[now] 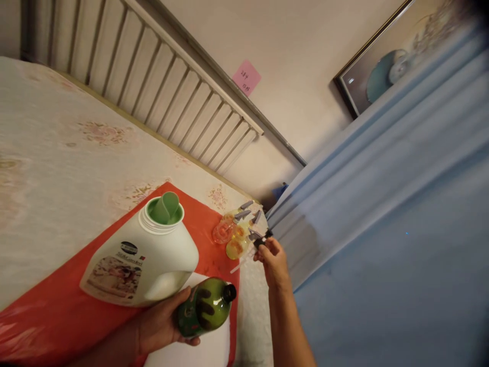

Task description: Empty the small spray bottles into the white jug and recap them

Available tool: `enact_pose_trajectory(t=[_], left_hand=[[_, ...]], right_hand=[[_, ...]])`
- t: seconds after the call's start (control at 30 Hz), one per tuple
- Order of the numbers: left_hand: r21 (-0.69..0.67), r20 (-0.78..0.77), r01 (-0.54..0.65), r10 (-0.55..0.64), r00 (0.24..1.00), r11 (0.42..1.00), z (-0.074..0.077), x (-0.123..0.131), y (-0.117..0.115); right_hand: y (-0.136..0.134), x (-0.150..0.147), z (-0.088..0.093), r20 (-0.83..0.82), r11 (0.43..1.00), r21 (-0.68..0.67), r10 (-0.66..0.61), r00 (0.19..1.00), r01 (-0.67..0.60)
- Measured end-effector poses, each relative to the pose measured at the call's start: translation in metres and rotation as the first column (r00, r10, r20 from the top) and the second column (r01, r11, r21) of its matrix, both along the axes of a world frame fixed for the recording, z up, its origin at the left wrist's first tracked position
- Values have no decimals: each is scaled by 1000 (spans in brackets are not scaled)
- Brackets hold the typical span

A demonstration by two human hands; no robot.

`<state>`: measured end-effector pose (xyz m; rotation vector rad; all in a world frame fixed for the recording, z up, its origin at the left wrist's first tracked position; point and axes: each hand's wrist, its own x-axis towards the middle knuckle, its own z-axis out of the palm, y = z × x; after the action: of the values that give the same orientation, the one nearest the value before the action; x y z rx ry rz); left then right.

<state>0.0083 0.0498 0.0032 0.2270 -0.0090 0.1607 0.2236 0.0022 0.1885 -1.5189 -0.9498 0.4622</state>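
My left hand [162, 321] is wrapped round a small green glass bottle [204, 307] with a black neck, held tilted over a white cloth. My right hand [273, 260] reaches forward and pinches a small dark piece, probably a pump top, at the near edge of a cluster of small orange and yellow bottles [233, 235] with grey spray heads. Between them lies a large white detergent jug [143, 260] with an open green spout, resting on a red sheet [57, 300].
The bed's pale flowered cover [57, 148] spreads to the left, with a slatted headboard [153, 71] behind. A blue curtain [382, 214] hangs close on the right. A pink note [246, 77] and a framed picture [382, 66] are on the wall.
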Motion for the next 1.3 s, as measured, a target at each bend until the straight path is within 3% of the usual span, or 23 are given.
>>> enact_pose_trajectory(t=[0.17, 0.3, 0.47, 0.6, 0.97, 1.13, 1.3], left_hand=[[-25, -42, -20, 19, 999, 999, 7, -2, -1], [-27, -65, -27, 25, 998, 999, 10, -2, -1], [-28, -57, -24, 22, 998, 999, 9, -2, -1], [-14, -57, -21, 21, 998, 1000, 10, -2, -1], [17, -51, -27, 28, 998, 1000, 10, -3, -1], [39, -39, -30, 32, 999, 999, 11, -3, 0], [44, -49, -40, 42, 998, 998, 12, -3, 0]], right_hand=[[-20, -18, 33, -44, 965, 262, 2, 999, 9], [-32, -35, 44, -43, 963, 269, 31, 999, -19], [-41, -44, 45, -30, 965, 259, 51, 998, -42], [-45, -45, 33, -26, 971, 237, 51, 998, -43], [-53, -66, -41, 88, 996, 84, 13, 996, -21], [-57, -70, -54, 85, 996, 35, 82, 993, -85], [-58, -74, -51, 88, 993, -9, 116, 989, -116]])
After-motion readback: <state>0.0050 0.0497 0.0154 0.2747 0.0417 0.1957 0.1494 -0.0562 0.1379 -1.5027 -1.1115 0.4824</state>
